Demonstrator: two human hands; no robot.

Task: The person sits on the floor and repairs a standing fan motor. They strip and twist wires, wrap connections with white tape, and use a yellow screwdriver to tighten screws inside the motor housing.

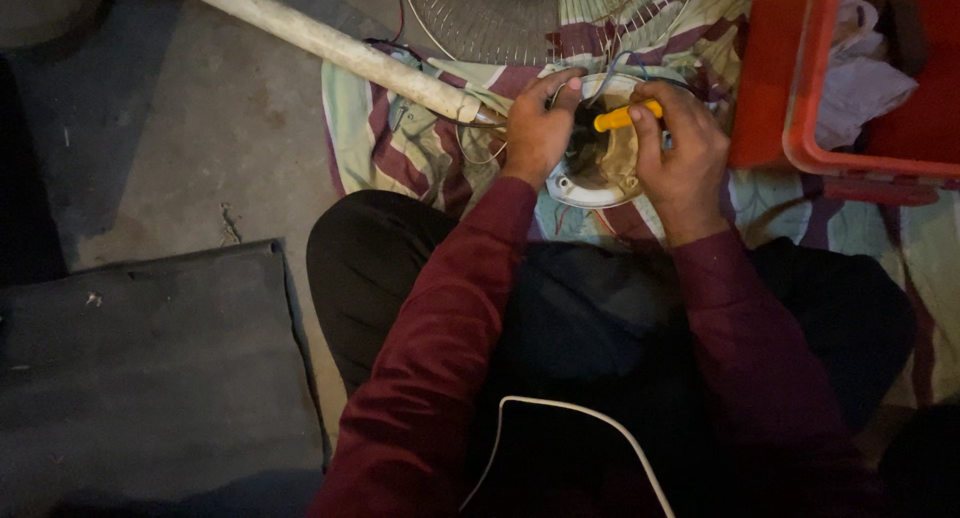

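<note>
A round white fan housing (585,190) with loose wires lies on a striped cloth (420,153) in front of my knees. My left hand (538,128) grips the housing's left rim, fingers curled over its top edge. My right hand (682,153) is closed around a yellow-handled tool (625,116), likely a screwdriver, whose tip points into the housing's dark middle. Thin blue and white wires (620,63) run out of the housing toward the back.
A long white pipe (330,43) slants from the top left to the housing. A wire fan grille (500,13) lies behind. A red plastic crate (840,78) with cloth stands at the right. A dark mat (150,368) lies at the left. A white cable (570,413) crosses my lap.
</note>
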